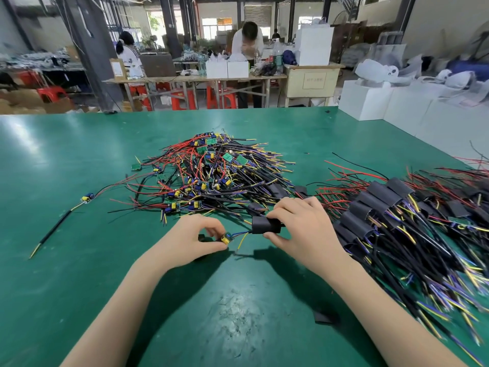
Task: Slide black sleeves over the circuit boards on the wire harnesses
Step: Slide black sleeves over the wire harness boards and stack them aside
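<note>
Two hands work just above the green desk (79, 154): the left hand (195, 234) pinches a small yellow-and-blue circuit board (226, 238), the right hand (299, 223) grips a soft black tubular sleeve (266, 225) threaded on its wires. Both look light; hold the fragile board by its edges.

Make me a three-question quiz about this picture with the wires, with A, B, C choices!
1. Where is the pile of wires already wearing black sleeves?
A. on the table's right side
B. on a red stool
C. in a white box

2. What colour is the table top?
A. green
B. white
C. orange

3. What is the black sleeve in the right hand doing?
A. covering the little board
B. sitting on the wires, just short of the board
C. lying flat on the table

Answers:
1 A, the sleeved pile lies at the right.
2 A, the table is green.
3 B, the right hand holds the black sleeve beside the bare board pinched by the left hand.
</note>
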